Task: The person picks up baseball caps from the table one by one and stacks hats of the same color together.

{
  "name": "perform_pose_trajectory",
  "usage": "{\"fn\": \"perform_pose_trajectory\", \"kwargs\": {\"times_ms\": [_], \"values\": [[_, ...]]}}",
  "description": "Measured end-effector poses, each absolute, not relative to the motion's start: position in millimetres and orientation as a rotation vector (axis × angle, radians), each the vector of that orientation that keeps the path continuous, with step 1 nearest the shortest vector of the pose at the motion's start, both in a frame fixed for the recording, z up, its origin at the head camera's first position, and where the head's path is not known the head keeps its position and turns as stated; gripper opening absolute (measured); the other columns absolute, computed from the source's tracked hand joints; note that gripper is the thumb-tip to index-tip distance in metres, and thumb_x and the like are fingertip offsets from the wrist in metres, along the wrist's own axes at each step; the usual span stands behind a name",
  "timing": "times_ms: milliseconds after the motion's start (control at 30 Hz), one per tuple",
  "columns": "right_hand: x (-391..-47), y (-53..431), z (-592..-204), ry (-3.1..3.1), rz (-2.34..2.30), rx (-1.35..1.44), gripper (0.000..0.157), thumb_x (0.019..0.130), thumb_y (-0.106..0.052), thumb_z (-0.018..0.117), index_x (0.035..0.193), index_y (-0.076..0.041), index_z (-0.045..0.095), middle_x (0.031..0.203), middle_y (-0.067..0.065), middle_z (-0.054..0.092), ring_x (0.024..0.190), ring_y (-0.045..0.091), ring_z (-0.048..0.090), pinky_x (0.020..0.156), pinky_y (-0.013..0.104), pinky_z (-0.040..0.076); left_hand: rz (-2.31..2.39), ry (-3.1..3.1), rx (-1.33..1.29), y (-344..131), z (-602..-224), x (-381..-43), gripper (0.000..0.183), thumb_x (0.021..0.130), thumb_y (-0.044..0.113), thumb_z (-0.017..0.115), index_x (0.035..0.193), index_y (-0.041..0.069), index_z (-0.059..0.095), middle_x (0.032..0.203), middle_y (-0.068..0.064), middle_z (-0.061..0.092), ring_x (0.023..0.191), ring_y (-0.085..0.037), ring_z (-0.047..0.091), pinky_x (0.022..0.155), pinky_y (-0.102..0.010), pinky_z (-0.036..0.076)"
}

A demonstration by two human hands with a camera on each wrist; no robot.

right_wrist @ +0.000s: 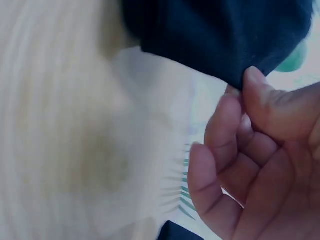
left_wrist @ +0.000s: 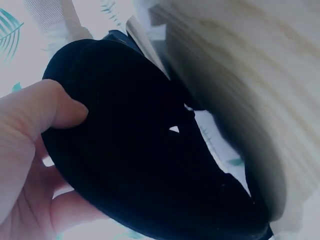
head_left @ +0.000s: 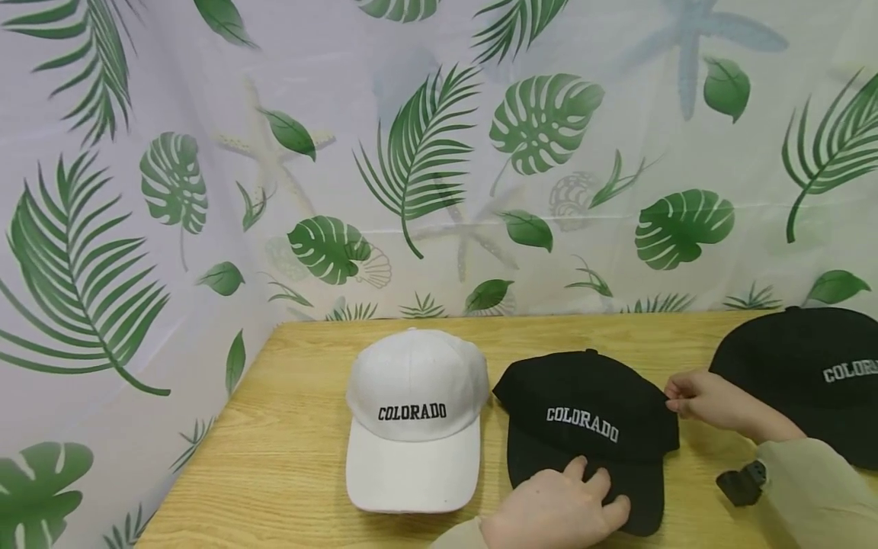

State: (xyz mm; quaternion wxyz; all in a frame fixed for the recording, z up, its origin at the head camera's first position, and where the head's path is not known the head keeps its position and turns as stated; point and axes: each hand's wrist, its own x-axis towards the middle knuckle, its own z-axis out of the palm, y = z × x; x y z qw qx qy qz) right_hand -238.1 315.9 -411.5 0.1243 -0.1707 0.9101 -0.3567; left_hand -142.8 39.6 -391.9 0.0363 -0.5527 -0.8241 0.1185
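Note:
A black baseball cap with white "COLORADO" lettering lies at the middle right of the table, slightly tilted, between my two hands. My left hand grips its brim, fingers spread over the top. In the left wrist view the thumb presses the brim's underside. At the cap's right side my right hand pinches the lower edge of the crown. The right wrist view shows thumb and forefinger meeting on the dark cloth, with the other fingers loosely bent.
A white cap with black "COLORADO" lettering stands just left of the black one. Another black cap sits at the right, partly behind the right arm and cut by the frame edge. A leaf-printed cloth hangs behind the wooden table.

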Motion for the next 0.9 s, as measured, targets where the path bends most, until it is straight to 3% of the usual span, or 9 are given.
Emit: {"fn": "perform_pose_trajectory", "kwargs": {"times_ms": [133,333,533,633,733,900], "values": [[-240,309,-413,2.694,-0.975,-0.465,0.012,0.086,0.001,0.048,0.076,-0.004,0.047,0.062,-0.001,0.039,0.052,0.011,0.034,0.049,0.025,0.03,0.327,-2.558,-1.698,41,-394,-143,0.026,0.089,0.037,0.049,0.114,0.031,0.052,0.099,0.009,0.048,0.083,-0.008,0.045,0.052,-0.017,0.038],[-240,298,-404,2.791,-0.95,-0.464,0.012,0.088,0.0,0.047,0.077,-0.004,0.044,0.063,0.003,0.044,0.052,0.014,0.037,0.049,0.027,0.032,0.229,-2.815,-1.655,41,-396,-148,0.035,0.084,0.036,0.058,0.118,0.033,0.051,0.122,0.009,0.042,0.117,-0.011,0.036,0.078,-0.021,0.042],[-240,294,-406,2.856,-0.986,-0.406,0.01,0.091,-0.005,0.046,0.082,-0.001,0.049,0.071,0.005,0.05,0.06,0.018,0.045,0.052,0.03,0.038,0.07,-2.81,-1.569,22,-382,-153,0.04,0.081,0.045,0.06,0.116,0.028,0.054,0.116,0.009,0.046,0.104,-0.005,0.044,0.074,-0.018,0.042],[-240,290,-407,2.837,-1.095,-0.346,0.027,0.096,-0.02,0.04,0.095,0.004,0.051,0.087,0.013,0.054,0.077,0.03,0.052,0.064,0.038,0.045,-0.069,-2.787,-1.425,6,-367,-160,0.04,0.082,0.044,0.058,0.116,0.022,0.056,0.113,0.006,0.05,0.097,-0.006,0.049,0.075,-0.019,0.042],[-242,288,-406,2.753,-1.24,-0.327,0.044,0.097,-0.031,0.031,0.107,0.008,0.047,0.1,0.019,0.051,0.096,0.037,0.049,0.076,0.047,0.043,-0.296,-2.818,-1.269,-7,-353,-172,0.036,0.087,0.036,0.055,0.115,0.014,0.057,0.113,0.001,0.051,0.098,-0.009,0.051,0.08,-0.019,0.04],[-245,286,-405,2.641,-1.344,-0.377,0.046,0.098,-0.029,0.026,0.109,0.011,0.045,0.1,0.017,0.052,0.091,0.029,0.052,0.076,0.043,0.042,-0.764,-2.915,-1.011,-4,-344,-200,0.03,0.093,0.023,0.046,0.117,0.007,0.054,0.115,-0.004,0.052,0.105,-0.012,0.049,0.086,-0.022,0.038]]}}
